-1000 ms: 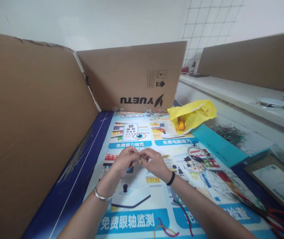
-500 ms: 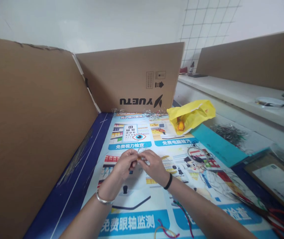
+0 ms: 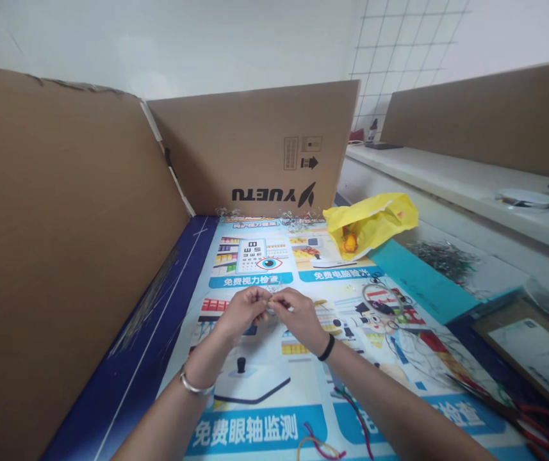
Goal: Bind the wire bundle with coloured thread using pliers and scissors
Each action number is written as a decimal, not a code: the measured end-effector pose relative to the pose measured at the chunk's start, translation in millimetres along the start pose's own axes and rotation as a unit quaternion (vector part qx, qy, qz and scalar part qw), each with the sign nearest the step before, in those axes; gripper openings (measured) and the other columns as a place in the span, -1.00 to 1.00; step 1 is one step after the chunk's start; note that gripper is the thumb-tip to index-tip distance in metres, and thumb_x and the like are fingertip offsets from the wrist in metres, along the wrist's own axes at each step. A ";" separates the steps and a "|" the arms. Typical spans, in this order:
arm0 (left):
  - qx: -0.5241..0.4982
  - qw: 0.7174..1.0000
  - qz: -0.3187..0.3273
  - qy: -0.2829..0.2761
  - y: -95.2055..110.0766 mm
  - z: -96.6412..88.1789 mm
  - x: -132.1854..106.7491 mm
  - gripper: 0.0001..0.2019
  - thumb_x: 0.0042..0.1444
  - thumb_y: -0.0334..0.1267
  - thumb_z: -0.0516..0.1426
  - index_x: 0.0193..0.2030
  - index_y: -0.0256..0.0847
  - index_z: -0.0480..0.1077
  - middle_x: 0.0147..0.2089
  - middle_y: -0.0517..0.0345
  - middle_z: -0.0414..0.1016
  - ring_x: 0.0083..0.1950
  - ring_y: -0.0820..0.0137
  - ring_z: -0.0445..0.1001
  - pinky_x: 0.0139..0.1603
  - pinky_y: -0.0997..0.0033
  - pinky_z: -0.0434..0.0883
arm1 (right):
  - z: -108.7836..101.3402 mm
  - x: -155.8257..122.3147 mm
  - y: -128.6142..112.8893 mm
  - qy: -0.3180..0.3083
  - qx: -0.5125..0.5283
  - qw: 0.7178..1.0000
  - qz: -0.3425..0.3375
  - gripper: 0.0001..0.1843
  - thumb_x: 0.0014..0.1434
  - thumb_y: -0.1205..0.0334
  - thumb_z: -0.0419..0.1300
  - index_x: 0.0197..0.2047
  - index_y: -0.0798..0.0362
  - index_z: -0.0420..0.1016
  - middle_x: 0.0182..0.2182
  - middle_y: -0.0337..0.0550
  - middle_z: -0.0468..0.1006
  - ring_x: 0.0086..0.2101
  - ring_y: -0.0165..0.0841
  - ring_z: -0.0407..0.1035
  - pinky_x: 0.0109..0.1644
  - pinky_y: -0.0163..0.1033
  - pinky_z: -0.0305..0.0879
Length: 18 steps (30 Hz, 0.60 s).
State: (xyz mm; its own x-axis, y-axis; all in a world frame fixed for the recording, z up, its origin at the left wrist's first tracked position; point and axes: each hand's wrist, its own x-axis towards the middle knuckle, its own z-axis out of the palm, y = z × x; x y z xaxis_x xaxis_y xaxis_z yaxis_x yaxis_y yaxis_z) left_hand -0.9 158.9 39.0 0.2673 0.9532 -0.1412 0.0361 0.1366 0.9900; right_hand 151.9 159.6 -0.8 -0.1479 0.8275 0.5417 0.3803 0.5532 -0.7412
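Note:
My left hand (image 3: 244, 312) and my right hand (image 3: 298, 317) meet at the middle of the printed sheet (image 3: 264, 355), fingertips pinched together. Between them is something tiny and wiry; its kind is too small to make out. A silver bangle (image 3: 195, 381) circles my left wrist and a black band (image 3: 327, 347) my right. Just beyond the fingers lie some thin, pale wire bits (image 3: 274, 287). Nearer to me, coloured cords (image 3: 319, 442) rest on the sheet, with a green and red cord (image 3: 355, 410) beside my right forearm.
Cardboard walls (image 3: 255, 147) stand behind and to the left (image 3: 63, 224). At right are a yellow bag (image 3: 375, 221), a wire pile (image 3: 440, 259), a wire coil (image 3: 382, 299), scissors (image 3: 509, 410) with red handles, and a shallow box (image 3: 533, 346). Thin wire strips (image 3: 147, 304) lie along the left.
My hands stay together at nearly the same spot, with the fingers slightly shifted and my left wrist turned a little. The camera view has moved very slightly.

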 end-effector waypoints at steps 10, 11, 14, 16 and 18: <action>0.131 0.988 0.063 0.050 -9.0 -0.2 3.4 -0.94 -0.13 -0.38 0.14 -0.47 -0.23 0.45 -0.55 0.24 0.42 -0.47 0.44 0.36 -0.41 0.49 0.27 | -4.3 3.6 -5.1 -0.034 0.023 0.998 0.046 -0.95 0.09 0.31 0.20 -0.39 0.03 0.49 -0.45 -0.24 0.50 -0.40 -0.42 0.39 -0.31 -0.35 0.31; 0.137 0.987 0.064 0.056 -9.3 -0.4 3.6 -0.94 -0.12 -0.37 0.14 -0.47 -0.23 0.45 -0.56 0.24 0.42 -0.48 0.44 0.36 -0.42 0.49 0.27 | -6.1 4.7 -6.1 -0.042 0.022 0.998 0.046 -0.95 0.08 0.31 0.20 -0.38 0.03 0.50 -0.44 -0.24 0.50 -0.39 -0.41 0.39 -0.30 -0.35 0.31; 0.139 0.986 0.061 0.065 -9.6 -1.9 4.3 -0.97 -0.10 -0.34 0.14 -0.49 -0.22 0.40 -0.58 0.27 0.39 -0.51 0.45 0.35 -0.45 0.51 0.25 | -12.4 8.4 -5.8 -0.062 0.016 0.997 0.043 -0.92 0.07 0.29 0.22 -0.32 0.01 0.52 -0.42 -0.25 0.52 -0.40 -0.43 0.40 -0.32 -0.36 0.31; 0.130 0.988 0.055 0.063 -10.0 -3.2 4.8 -0.94 -0.08 -0.31 0.14 -0.50 -0.22 0.37 -0.59 0.28 0.37 -0.54 0.47 0.34 -0.49 0.53 0.24 | -16.9 11.2 -3.1 -0.062 0.006 0.997 0.045 -0.88 0.09 0.29 0.19 -0.27 0.02 0.52 -0.40 -0.24 0.53 -0.41 -0.43 0.40 -0.33 -0.36 0.32; 0.119 0.990 0.044 0.062 -11.4 -4.3 5.0 -0.92 -0.07 -0.28 0.15 -0.49 -0.23 0.36 -0.61 0.28 0.37 -0.58 0.49 0.30 -0.55 0.55 0.20 | -21.1 13.9 0.0 -0.055 -0.009 0.997 0.048 -0.87 0.12 0.31 0.15 -0.26 0.03 0.51 -0.39 -0.22 0.53 -0.40 -0.43 0.40 -0.32 -0.35 0.32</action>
State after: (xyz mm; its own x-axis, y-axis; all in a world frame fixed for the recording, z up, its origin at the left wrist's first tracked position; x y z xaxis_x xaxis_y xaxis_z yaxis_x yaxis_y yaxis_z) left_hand -4.1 163.2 27.0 0.1594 0.9864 -0.0393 0.2484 -0.0015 0.9687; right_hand 169.1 169.0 15.1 -0.2087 0.8825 0.4214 0.4134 0.4701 -0.7798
